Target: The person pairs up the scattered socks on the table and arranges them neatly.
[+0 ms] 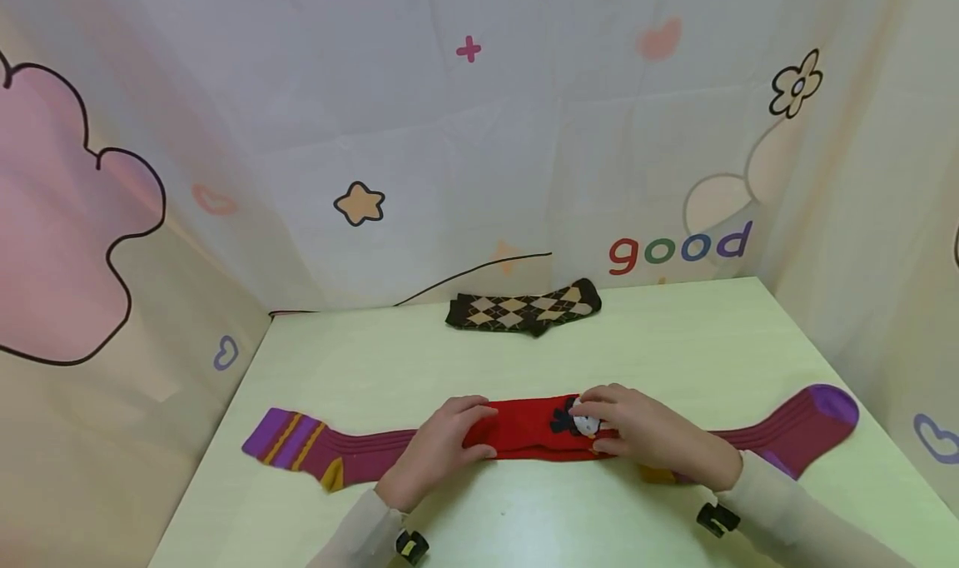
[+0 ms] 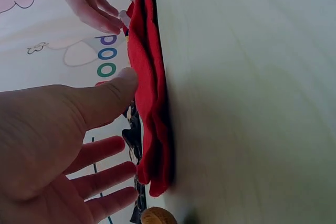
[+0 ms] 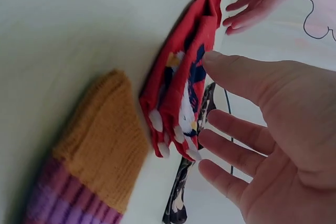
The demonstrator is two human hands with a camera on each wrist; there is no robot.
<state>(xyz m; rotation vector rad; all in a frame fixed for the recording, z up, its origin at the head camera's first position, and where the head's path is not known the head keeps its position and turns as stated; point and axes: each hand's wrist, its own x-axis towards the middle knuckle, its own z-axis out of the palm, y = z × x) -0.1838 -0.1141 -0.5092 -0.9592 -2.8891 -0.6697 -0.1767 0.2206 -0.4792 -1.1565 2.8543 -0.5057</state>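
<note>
A red pair of socks [image 1: 520, 425], one layered on the other with a black-and-white cartoon figure, lies flat in the middle of the table. At its left end is my left hand [image 1: 442, 445], thumb and fingers spread and loosely bent. The left wrist view shows that thumb touching or very near the red fabric [image 2: 147, 87]. Over the patterned end is my right hand [image 1: 655, 430], fingers extended around the figure. In the right wrist view its thumb and fingertips [image 3: 212, 59] are at the socks' upper face; firm contact is unclear. Neither hand visibly grips the fabric.
A maroon sock with purple and mustard bands [image 1: 367, 458] lies left of the red pair, partly behind my left hand. Its similar mate [image 1: 794, 435] lies right, partly under my right forearm. Dark argyle socks [image 1: 517, 311] lie at the back, before a printed curtain [image 1: 479, 151].
</note>
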